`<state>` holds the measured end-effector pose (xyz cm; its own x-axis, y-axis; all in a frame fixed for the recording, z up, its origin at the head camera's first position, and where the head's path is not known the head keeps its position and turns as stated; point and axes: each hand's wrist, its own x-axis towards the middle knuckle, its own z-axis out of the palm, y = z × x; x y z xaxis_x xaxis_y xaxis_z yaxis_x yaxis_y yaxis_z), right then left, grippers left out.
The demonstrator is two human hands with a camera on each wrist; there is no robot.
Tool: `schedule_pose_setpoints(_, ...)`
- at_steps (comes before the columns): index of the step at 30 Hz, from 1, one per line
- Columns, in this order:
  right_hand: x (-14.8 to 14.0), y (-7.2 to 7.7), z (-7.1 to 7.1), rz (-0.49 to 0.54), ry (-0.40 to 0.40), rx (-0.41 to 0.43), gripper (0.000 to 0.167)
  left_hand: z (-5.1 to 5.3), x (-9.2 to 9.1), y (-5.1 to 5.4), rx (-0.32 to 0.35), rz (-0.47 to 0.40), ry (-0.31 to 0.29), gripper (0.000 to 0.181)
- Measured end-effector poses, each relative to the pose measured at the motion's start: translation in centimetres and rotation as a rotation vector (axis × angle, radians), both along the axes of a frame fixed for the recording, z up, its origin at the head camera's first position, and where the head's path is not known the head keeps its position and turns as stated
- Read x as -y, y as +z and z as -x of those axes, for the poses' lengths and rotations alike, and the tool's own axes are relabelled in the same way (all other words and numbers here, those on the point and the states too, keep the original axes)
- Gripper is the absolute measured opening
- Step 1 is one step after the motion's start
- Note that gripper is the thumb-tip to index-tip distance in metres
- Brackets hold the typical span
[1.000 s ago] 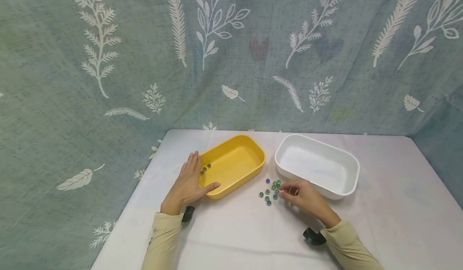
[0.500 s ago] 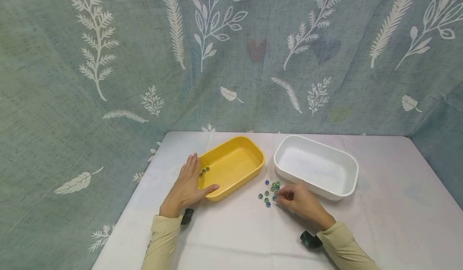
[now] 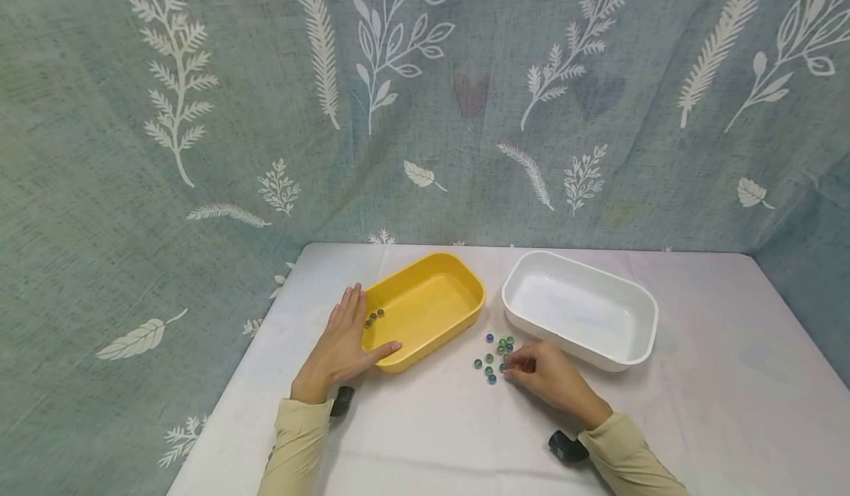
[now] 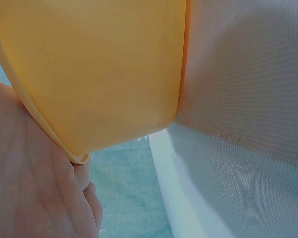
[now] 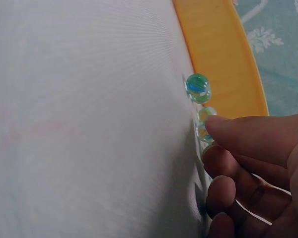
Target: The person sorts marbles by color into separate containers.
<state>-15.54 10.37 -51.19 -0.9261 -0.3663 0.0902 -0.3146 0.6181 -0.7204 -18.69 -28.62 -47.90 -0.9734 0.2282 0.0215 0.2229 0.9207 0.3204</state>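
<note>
My left hand (image 3: 339,348) lies along the left end of a yellow tray (image 3: 458,326), fingers straight and thumb spread over the near rim. Its palm touches the tray's rim (image 4: 44,126) in the left wrist view. Inside that tray, 3 small marbles (image 3: 373,317) sit beside the fingers. My right hand (image 3: 554,378) has its fingers bent at a loose group of green and blue glass marbles (image 3: 489,359) on the tablecloth. In the right wrist view, the thumb tip overlaps a marble (image 5: 204,133); whether thumb and forefinger pinch one is hidden. Another marble (image 5: 198,88) lies just beyond.
A white tray (image 3: 647,333) stands behind and to the right of the right hand, with no marbles visible in it. Both trays rest on a white cloth-covered table (image 3: 425,444). A leaf-patterned curtain (image 3: 412,97) hangs behind.
My right hand has shifted slightly left and toward the near side, to the nearer marbles of the group. My left hand and both trays keep their places.
</note>
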Motion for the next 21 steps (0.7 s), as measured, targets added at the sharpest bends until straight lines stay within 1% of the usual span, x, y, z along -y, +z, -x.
schedule_pose_setpoints(9, 0.50, -0.28, 0.04, -0.011, -0.022, -0.030, 0.009, -0.02, 0.08, 0.09, -0.003, 0.004, 0.002, 0.125)
schedule_pose_setpoints(21, 0.53, -0.16, -0.07, -0.024, -0.037, -0.014, 0.007, -0.08, -0.09, -0.04, -0.004, -0.007, 0.004, 0.124)
